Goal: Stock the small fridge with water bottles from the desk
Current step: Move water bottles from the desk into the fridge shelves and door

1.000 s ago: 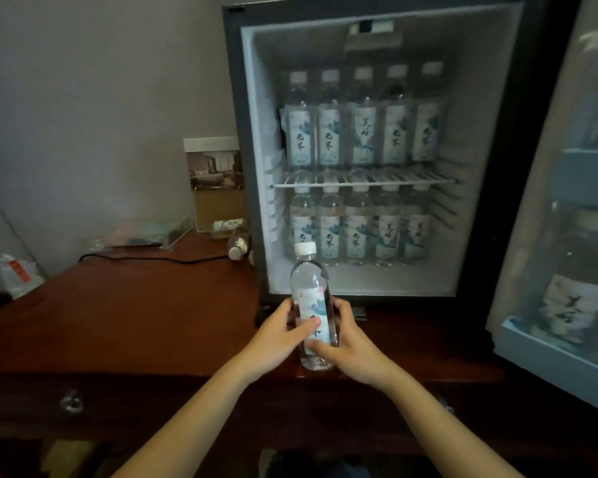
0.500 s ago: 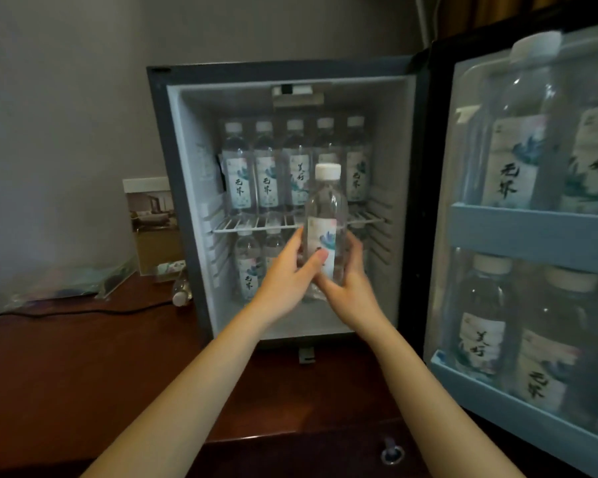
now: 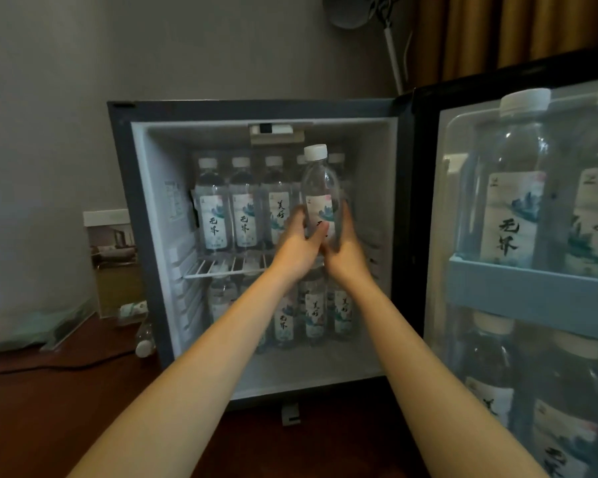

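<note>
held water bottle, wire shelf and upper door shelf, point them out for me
held water bottle (image 3: 320, 188): head view, clear body above the label
wire shelf (image 3: 228, 265): head view, bare wires on its left part
upper door shelf (image 3: 532, 291): head view, pale blue front rail

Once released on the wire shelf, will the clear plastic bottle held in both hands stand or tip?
The clear plastic white-capped bottle is tall and narrow, so it may tip on the bars of the white wire shelf. It looks full, so probably fairly heavy and stiff.
</note>
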`<control>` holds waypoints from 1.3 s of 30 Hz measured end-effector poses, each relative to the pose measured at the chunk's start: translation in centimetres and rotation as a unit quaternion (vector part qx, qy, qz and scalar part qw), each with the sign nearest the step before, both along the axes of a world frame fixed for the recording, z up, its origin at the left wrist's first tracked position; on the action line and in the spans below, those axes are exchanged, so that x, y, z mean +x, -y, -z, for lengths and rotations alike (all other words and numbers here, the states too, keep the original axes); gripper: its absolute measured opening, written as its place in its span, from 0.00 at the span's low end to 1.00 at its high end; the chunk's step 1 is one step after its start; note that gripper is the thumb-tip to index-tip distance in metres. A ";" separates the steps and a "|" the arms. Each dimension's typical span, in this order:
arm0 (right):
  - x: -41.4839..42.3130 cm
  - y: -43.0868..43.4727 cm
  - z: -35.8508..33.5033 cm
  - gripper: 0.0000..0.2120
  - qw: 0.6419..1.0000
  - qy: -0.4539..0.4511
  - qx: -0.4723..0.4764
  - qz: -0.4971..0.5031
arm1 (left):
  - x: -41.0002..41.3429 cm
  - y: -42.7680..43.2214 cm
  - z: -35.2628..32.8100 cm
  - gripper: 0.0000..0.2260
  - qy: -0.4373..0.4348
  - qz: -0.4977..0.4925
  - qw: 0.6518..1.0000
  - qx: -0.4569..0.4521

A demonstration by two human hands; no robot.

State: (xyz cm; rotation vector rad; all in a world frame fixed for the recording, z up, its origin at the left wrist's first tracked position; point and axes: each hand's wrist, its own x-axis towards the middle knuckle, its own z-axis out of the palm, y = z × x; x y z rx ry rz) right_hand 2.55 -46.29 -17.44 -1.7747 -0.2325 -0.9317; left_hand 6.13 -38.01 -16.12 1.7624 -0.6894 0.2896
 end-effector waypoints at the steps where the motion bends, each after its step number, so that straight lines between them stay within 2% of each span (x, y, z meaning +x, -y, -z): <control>1: 0.5 0.3 0.0 0.26 1.000 -0.005 0.003 -0.004 | 0.3 0.3 -0.1 0.24 -0.003 -0.004 1.000 0.006; 4: 2.2 1.2 0.4 0.26 1.000 -0.011 0.016 -0.001 | 0.8 1.3 -0.2 0.26 -0.009 -0.020 1.000 0.018; 9: 4.1 2.1 1.6 0.34 0.998 -0.052 -0.004 0.046 | 1.5 1.9 0.5 0.30 0.015 -0.027 0.999 0.036; 13: 4.8 2.6 1.7 0.39 0.993 -0.096 -0.036 0.061 | 1.6 1.9 0.9 0.23 -0.004 -0.049 0.999 0.014; 18: 5.4 2.9 2.0 0.38 0.986 -0.124 -0.069 0.085 | 2.3 2.0 1.5 0.13 -0.012 -0.091 0.996 0.005; 26: 5.3 3.2 2.5 0.39 0.968 -0.176 -0.129 0.124 | 2.7 2.4 1.5 0.20 -0.002 -0.133 0.990 0.048; 35: 5.7 3.0 2.6 0.34 0.967 -0.188 -0.105 0.134 | 2.2 2.0 0.9 0.21 -0.016 -0.122 0.990 0.068; 39: 5.2 3.0 1.9 0.37 0.959 -0.225 -0.112 0.131 | 2.0 2.2 0.8 0.20 -0.022 -0.133 0.988 0.078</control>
